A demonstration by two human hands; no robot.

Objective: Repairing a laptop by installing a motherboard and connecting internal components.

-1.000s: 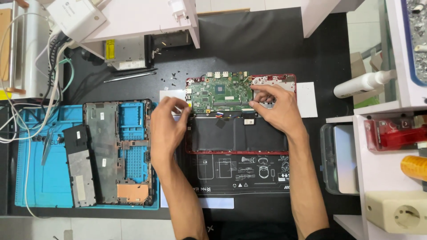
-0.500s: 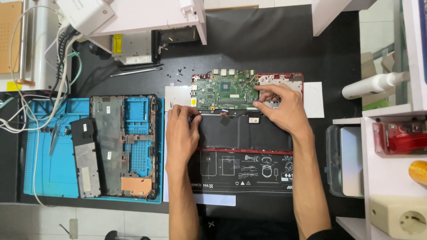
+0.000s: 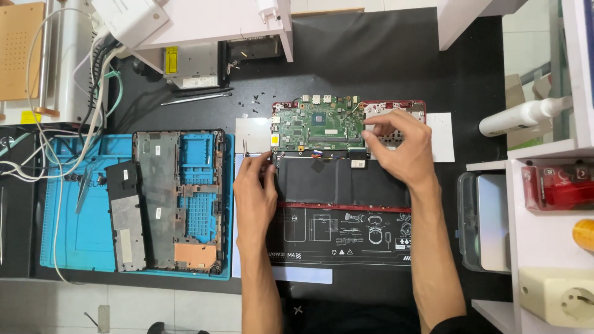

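A single head-worn camera looks almost straight down onto the dark work table (image 3: 383,55) from above, at about arm's reach. The person's forearms enter from the bottom edge, so the view faces away from the body toward the far side of the table. The opened red-framed laptop with its green circuit board (image 3: 318,124) sits near frame centre. The blue rectangular silicone work mat (image 3: 86,229) fills the left side, and white shelving (image 3: 538,247) bounds the right edge. No second view exists.
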